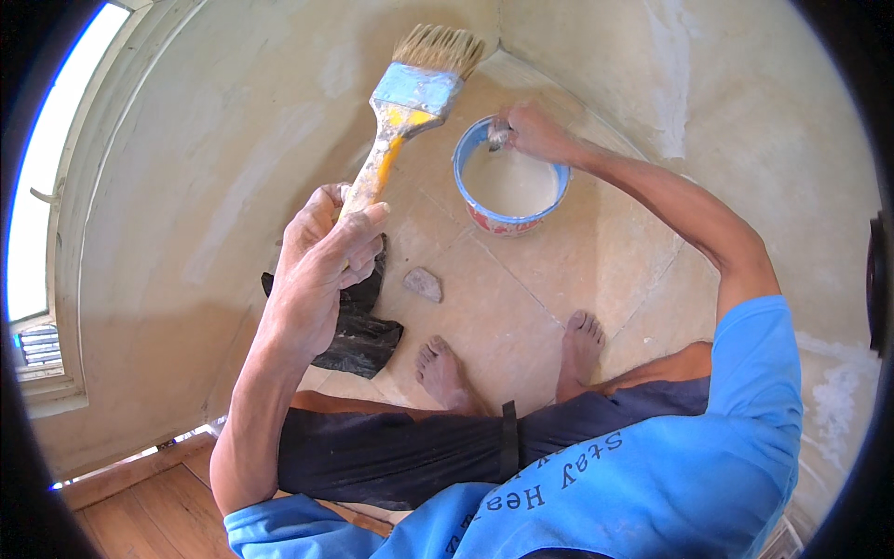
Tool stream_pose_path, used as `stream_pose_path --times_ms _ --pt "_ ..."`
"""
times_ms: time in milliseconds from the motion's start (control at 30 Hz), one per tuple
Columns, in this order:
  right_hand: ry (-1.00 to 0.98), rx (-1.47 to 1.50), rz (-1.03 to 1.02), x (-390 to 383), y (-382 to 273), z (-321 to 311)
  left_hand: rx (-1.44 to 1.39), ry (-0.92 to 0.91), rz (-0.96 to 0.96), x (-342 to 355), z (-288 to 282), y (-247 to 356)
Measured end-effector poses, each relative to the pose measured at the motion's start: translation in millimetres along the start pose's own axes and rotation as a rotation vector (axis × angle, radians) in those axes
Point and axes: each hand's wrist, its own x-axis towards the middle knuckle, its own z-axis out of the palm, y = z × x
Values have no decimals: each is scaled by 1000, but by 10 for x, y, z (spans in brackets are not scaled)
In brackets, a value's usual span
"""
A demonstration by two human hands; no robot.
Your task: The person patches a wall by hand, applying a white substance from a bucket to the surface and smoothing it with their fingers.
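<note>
Raised at upper centre, my left hand (321, 247) is closed round the handle of a wide paintbrush (419, 90). The brush tilts up with its pale, clumped bristles on top; its blue ferrule and yellow handle are smeared with residue. To the right of it, a blue-rimmed bucket (462, 170) stands on the floor, holding a creamy off-white liquid (510, 184). My right hand (538, 132) is closed at the bucket's far rim. Something small and greyish shows at its fingertips over the liquid, too hidden to name.
A crumpled black plastic sheet or bag (361, 343) lies on the tiled floor below my left hand, beside a flat grey lump (424, 284). Patched walls meet in the corner behind the bucket. A window (37, 196) is at the left, above wooden boards (154, 517).
</note>
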Motion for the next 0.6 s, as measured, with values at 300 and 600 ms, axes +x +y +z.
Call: stream_pose_path --times_ms 300,600 --pt "-500 264 323 -220 -341 -330 -34 -16 -36 -18 -34 31" --pt "-115 111 -8 120 -151 36 -6 -8 -8 1 -24 23"
